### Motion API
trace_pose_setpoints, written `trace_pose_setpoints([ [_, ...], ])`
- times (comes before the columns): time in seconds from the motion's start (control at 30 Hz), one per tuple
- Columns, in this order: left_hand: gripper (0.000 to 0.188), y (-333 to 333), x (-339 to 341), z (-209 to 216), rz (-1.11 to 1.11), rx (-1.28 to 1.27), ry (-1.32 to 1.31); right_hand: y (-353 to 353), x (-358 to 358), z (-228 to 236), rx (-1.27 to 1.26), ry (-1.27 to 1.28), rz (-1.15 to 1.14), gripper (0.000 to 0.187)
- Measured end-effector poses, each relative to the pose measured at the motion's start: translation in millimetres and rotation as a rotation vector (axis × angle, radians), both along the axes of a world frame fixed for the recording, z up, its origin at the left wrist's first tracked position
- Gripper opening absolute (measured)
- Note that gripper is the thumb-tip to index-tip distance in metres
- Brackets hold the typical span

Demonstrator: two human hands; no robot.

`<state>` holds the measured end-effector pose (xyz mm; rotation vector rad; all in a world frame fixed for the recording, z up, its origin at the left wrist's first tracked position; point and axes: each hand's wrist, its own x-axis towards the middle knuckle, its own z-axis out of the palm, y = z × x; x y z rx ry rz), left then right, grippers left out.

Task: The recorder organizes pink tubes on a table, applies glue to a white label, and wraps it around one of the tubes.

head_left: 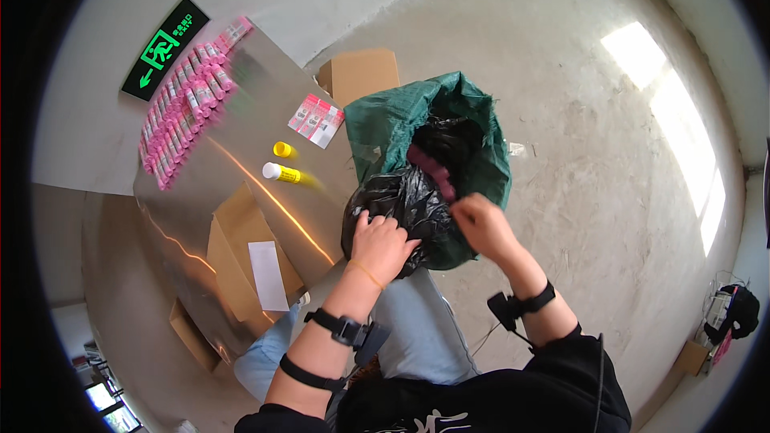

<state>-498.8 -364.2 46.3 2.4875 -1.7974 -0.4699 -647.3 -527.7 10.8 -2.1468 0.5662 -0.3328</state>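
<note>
A green woven sack point(385, 120) stands in front of me with its mouth gaping. A black plastic bag point(401, 196) bulges over its near side, and more black plastic point(449, 140) lies inside. Between them some dark pink rolls or bundles point(429, 168) show, partly hidden. My left hand point(381, 244) rests on the near bulge of the black bag, fingers curled into the plastic and thumb apart. At the sack's right side my right hand point(485, 224) is closed beside the black plastic; its fingertips are slightly blurred, so what they pinch is unclear.
A metal-topped table point(257, 112) to the left bears rows of pink-wrapped rolls point(180, 120), pink-and-white printed sheets point(317, 120), a white-and-yellow tube point(281, 173), a yellow cap point(281, 149) and an opened carton point(233, 248) with white paper point(268, 277). A cardboard box point(365, 76) stands behind the sack.
</note>
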Motion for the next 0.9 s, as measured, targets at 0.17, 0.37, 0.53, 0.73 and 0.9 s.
trace_pose_setpoints([
  [0.17, 0.023, 17.4, -11.7, 5.8, 0.061, -0.090, 0.033, -55.6, 64.3, -42.2, -0.302, 0.128, 0.085, 0.014],
  [0.37, 0.028, 36.9, -14.3, 10.8, 0.121, -0.190, 0.036, -65.2, 102.6, -64.9, -0.638, 0.592, 0.490, 0.029],
  [0.53, 0.030, 48.0, -16.6, 15.4, 0.184, -0.247, 0.088, -66.3, 104.6, -86.4, -0.879, 0.518, 0.556, 0.012],
  [0.73, 0.031, 62.6, -14.3, 24.3, 0.213, -0.308, 0.118, -72.8, 107.1, -86.5, -0.989, 0.508, 0.645, 0.009],
  [0.9, 0.031, 79.7, -14.3, 40.6, 0.239, -0.394, 0.137, -78.4, 98.5, -33.6, -0.849, 0.556, 0.537, 0.012],
])
